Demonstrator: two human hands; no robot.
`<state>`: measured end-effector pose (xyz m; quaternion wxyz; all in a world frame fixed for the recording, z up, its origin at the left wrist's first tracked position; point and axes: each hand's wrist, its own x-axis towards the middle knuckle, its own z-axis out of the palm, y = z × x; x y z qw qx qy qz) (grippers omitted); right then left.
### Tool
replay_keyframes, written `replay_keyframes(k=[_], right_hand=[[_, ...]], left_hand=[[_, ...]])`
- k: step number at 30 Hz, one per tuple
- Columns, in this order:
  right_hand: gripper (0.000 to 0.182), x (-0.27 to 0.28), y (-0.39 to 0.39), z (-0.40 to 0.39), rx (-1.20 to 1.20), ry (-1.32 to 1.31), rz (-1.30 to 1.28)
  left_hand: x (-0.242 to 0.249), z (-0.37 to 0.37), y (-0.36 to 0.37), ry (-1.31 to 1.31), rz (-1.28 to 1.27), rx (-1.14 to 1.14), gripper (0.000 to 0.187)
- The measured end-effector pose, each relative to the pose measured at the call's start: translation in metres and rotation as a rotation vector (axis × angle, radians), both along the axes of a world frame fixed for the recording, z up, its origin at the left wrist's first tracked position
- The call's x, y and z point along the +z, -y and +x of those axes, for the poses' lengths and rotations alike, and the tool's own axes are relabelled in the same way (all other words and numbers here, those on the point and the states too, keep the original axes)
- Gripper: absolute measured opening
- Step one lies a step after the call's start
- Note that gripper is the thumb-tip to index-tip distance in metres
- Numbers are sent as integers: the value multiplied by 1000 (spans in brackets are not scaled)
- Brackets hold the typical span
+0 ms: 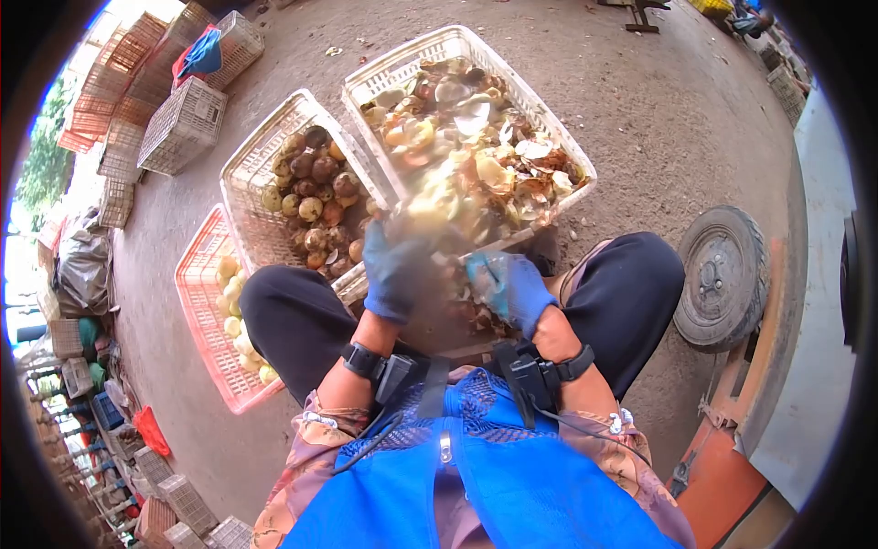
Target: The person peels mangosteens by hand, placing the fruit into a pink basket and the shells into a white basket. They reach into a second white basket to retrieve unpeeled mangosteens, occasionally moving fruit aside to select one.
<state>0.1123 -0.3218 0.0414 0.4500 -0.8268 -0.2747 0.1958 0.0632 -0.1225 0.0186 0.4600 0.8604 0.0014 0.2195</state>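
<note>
Both hands wear blue gloves and meet near the front edge of the peel crate. My left hand [393, 274] is blurred by motion, and its fingers are smeared. Beside it, my right hand [512, 288] has its fingers curled inward; what they hold, if anything, is too blurred to name. Just beyond them, a white crate [540, 110] holds a heap of pale and brown peels [494, 169]. Left of that, another white crate [240, 215] contains brown, unpeeled round produce [311, 209]. Pale peeled pieces [240, 325] lie in a pink crate [197, 320] by my left knee.
A wheel [722, 279] and an orange metal frame [722, 476] stand to the right. Stacked crates [187, 123] are at the upper left, with more crates [187, 503] at the lower left. Peel scraps dot the ground [640, 119].
</note>
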Motion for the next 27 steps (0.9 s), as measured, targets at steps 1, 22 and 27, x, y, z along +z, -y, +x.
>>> replay_keyframes(k=[1, 22, 27], right_hand=[[26, 4, 0, 1, -40, 31, 38], [20, -5, -8, 23, -185, 138, -118], [24, -8, -17, 5, -82, 291, -100]], left_hand=[[-4, 0, -2, 0, 1, 3, 49], [20, 3, 12, 41, 143, -71, 60], [9, 1, 17, -139, -551, 27, 59]])
